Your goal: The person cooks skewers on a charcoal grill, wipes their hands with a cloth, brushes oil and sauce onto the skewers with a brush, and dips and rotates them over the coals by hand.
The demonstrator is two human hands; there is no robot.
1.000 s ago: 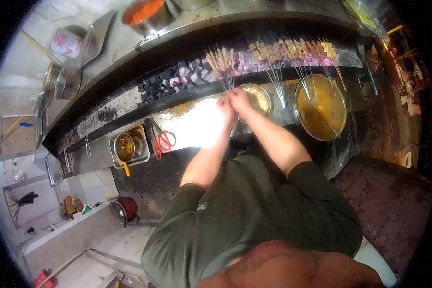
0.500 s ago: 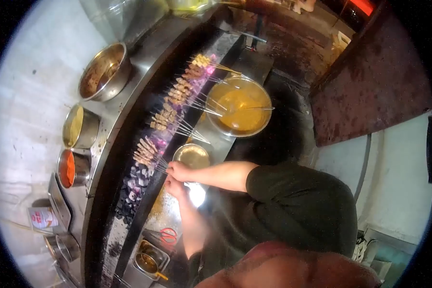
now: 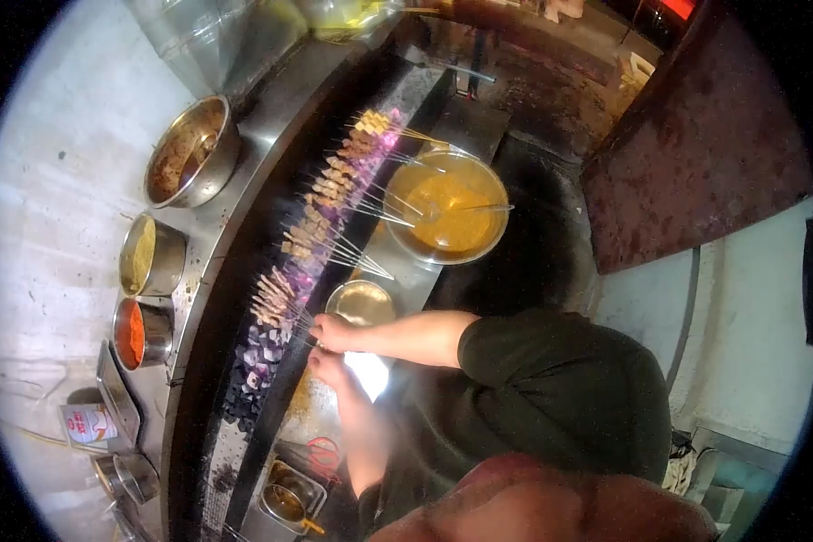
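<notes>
Raw-looking meat skewers (image 3: 273, 298) lie over the grill (image 3: 280, 397), their thin sticks reaching the near edge. My right hand (image 3: 337, 334) is closed on the ends of these sticks. Just below it in the picture, my left hand (image 3: 328, 365) is also closed at the same stick ends, its fingertips partly hidden. Further along the coals are browner meat skewers (image 3: 307, 228) and yellow cube skewers (image 3: 371, 122), with handles pointing towards me. A metal bowl of pale contents (image 3: 361, 303) stands right beside my right hand.
A large bowl of orange-brown sauce (image 3: 452, 203) stands by the grill, with a spoon in it. Metal pots with yellow (image 3: 144, 255) and red seasoning (image 3: 131, 339) line the far ledge. Red-handled scissors (image 3: 323, 456) and a sauce container (image 3: 289, 497) lie nearer my left. Hot coals (image 3: 262, 357) glow.
The view has shifted slightly. My hands stay at the stick ends, with a slightly wider gap between them. The nearest meat skewers have turned a little and look more fanned out.
</notes>
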